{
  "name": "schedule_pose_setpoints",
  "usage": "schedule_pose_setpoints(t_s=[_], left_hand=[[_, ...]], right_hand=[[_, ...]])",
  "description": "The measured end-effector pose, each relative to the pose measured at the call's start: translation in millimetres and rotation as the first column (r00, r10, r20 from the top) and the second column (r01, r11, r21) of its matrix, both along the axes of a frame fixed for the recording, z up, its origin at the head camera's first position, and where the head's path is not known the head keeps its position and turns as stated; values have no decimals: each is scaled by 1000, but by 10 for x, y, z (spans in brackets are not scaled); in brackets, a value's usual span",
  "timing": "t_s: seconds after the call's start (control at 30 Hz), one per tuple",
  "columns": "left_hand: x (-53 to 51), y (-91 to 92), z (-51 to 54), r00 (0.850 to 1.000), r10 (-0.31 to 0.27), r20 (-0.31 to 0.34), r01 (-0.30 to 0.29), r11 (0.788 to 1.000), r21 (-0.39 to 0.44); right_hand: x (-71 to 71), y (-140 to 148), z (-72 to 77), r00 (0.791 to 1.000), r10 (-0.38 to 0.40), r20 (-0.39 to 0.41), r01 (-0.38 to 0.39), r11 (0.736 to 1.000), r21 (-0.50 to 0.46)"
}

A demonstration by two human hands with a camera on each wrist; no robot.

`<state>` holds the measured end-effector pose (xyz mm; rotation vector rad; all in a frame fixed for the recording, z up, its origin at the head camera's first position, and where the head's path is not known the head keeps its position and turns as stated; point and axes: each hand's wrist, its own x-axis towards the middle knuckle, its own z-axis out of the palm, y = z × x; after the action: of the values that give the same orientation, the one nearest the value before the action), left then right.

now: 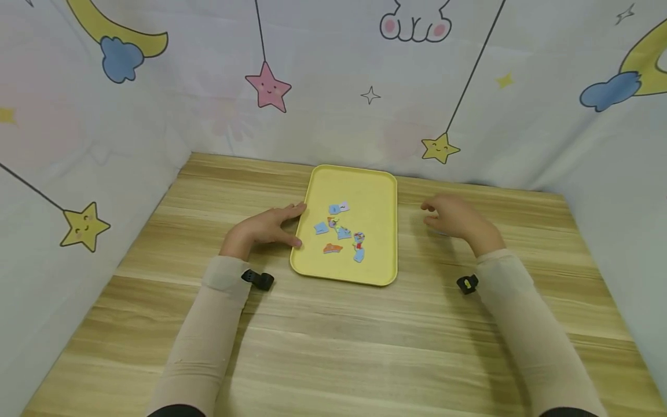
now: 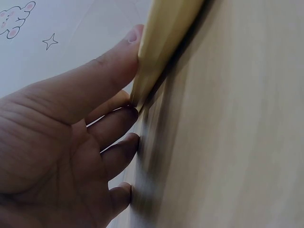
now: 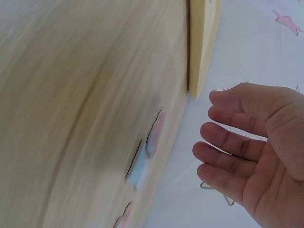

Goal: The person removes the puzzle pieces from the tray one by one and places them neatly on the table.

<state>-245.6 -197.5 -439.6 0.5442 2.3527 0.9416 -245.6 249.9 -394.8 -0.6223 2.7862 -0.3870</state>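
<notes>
A yellow tray (image 1: 365, 191) lies on the wooden table, bearing several small flat picture pieces, light blue and orange, such as the orange piece (image 1: 332, 248). My left hand (image 1: 268, 226) is at the tray's left side, thumb and fingertips touching its edge. In the left wrist view the thumb (image 2: 118, 57) rests against the tray rim (image 2: 166, 28). To the tray's right, my right hand (image 1: 455, 220) is held over the table with fingers loosely bent and nothing between them. Beside it in the right wrist view lie a blue piece (image 3: 138, 166) and a pinkish piece (image 3: 155, 133).
The wooden table (image 1: 339, 347) meets a white patterned cloth (image 1: 333, 127) at the back, with more cloth at both sides. Another piece (image 3: 124, 214) lies at the lower edge of the right wrist view. Black bands (image 1: 257, 280) are on the wrists.
</notes>
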Motion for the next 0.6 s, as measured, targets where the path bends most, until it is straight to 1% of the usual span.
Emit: schedule_pose_setpoints(t_s=[0.13, 0.37, 0.5, 0.6], left_hand=[[2, 8, 7, 1000, 4, 7, -4, 1000, 4], [8, 12, 5, 1000, 16, 20, -16, 1000, 6], [12, 8, -1, 999, 24, 28, -24, 1000, 6], [14, 8, 0, 999, 31, 36, -31, 1000, 5]], right_hand=[[-37, -129, 9, 1000, 9, 4, -9, 1000, -11], [-105, -315, 27, 999, 48, -2, -48, 999, -22], [-116, -399, 34, 999, 44, 4, -44, 998, -33], [-119, -464, 43, 998, 57, 0, -57, 998, -35]])
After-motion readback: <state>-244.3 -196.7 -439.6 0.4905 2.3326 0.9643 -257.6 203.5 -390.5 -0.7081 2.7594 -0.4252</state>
